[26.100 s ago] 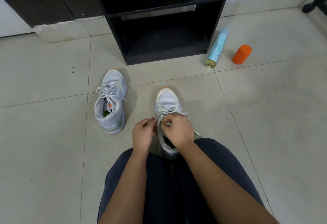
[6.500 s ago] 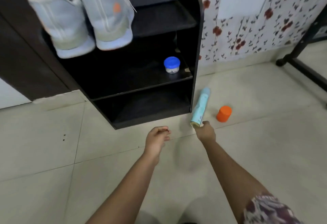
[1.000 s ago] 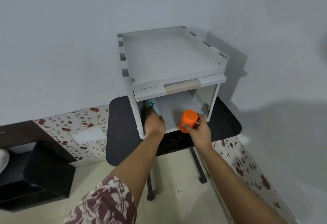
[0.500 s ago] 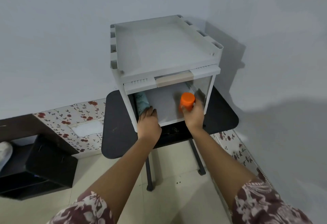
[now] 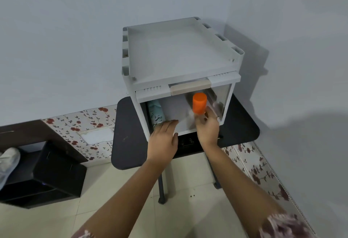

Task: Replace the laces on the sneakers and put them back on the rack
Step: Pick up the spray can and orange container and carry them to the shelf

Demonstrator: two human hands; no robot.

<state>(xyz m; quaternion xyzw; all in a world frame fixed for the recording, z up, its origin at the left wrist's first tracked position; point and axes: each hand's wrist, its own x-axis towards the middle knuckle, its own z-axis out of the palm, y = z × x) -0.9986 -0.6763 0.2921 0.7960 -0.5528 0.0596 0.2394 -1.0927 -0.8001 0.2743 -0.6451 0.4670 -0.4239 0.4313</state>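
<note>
Left hand [image 5: 163, 140], fingers straight, presses teal spray can [image 5: 155, 112] lengthwise, to fit, at 9 o'clock in white plastic box [image 5: 180, 53]; right hand [image 5: 207, 127] at upright orange cylindrical cap [image 5: 199, 103], 3 o'clock, grip cannot be told

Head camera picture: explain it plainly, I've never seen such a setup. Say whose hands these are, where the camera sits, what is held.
No machine: a person's two bare hands, filmed by a camera worn on the head, looking down. A white storage box, front open, stands on a black table. Inside, a teal spray can lies at left; the left hand, fingers straight, is at its near end. An orange cap stands upright at right; the right hand is at its base, too blurred to tell whether it grips. A sneaker sits on the black rack, far left.
</note>
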